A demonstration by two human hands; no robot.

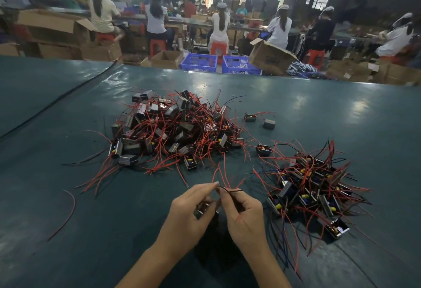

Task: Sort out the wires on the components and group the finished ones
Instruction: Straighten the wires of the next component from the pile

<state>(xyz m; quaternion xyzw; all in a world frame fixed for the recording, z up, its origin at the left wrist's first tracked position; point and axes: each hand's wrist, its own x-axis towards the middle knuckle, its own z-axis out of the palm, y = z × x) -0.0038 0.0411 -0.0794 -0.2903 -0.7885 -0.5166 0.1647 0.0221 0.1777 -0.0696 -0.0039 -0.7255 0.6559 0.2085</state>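
Note:
A big tangled pile of small dark box components with red and black wires (173,128) lies in the middle of the green table (68,185). A smaller pile of components (309,187) sits to the right of my hands. My left hand (191,210) holds one small dark component (205,208) in its curled fingers, largely hidden. My right hand (243,212) pinches that component's wires (230,188), a black one and red ones that stick up between the two hands.
A loose red wire (68,210) lies on the table at the left. Two single components (259,120) sit apart behind the piles. Beyond the table's far edge are blue crates (218,63), cardboard boxes and several seated people with their backs to me.

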